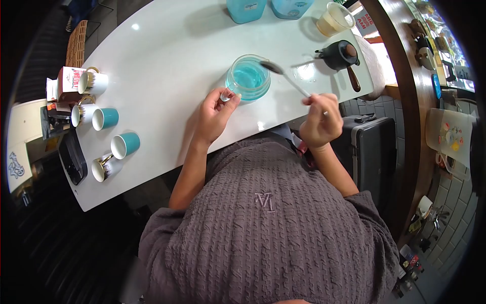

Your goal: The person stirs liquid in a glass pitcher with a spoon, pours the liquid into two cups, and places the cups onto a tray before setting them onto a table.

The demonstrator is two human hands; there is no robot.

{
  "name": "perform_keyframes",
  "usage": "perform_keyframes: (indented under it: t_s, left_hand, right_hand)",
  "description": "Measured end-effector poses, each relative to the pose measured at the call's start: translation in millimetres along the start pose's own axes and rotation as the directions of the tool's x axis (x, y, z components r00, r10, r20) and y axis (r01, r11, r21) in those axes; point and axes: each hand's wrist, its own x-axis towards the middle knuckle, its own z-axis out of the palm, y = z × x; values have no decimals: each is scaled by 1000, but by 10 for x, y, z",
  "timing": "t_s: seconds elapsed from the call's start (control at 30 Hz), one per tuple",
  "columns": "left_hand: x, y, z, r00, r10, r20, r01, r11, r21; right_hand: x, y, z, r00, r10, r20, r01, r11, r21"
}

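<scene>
A clear glass pitcher (249, 95) with bright blue liquid (248, 77) in it stands on the white table. My left hand (216, 112) is closed round the pitcher's handle, on the side near me. In my right hand (322, 117), raised over the table's front edge, is a long-handled spoon (292, 82), pinched near the end of its handle. The spoon slants to the left, its bowl by the right side of the pitcher's rim; whether the two touch I cannot tell.
Two blue containers (246, 11) and a translucent plastic cup (331, 23) stand at the back. A dark pot with a wooden handle (338, 55) is at the right. Several mugs (107, 119) and a black tray (73, 158) are at the left. A black case (373, 152) stands right of the table.
</scene>
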Motion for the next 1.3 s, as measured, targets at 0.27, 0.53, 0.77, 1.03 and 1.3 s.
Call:
perform_keyframes:
  t_s: [0.27, 0.53, 0.77, 1.03, 1.3]
  left_hand:
    - [19, -46, -87, 999, 21, -29, -18, 996, 85]
    - [6, 15, -51, 998, 57, 38, -62, 988, 139]
    - [45, 28, 8, 991, -42, 126, 13, 974, 228]
    - [135, 3, 257, 983, -64, 170, 48, 994, 95]
    - [150, 18, 322, 964, -34, 265, -6, 989, 148]
  right_hand:
    - [-350, 659, -241, 868, 447, -216, -439, 894, 86]
    - [-404, 829, -189, 737, 628, -250, -633, 771, 69]
    - [-488, 957, -244, 639, 725, -257, -721, 681, 127]
    - [-434, 933, -353, 766, 620, -169, -596, 589, -545]
    - [-504, 996, -349, 852, 507, -134, -447, 570, -690]
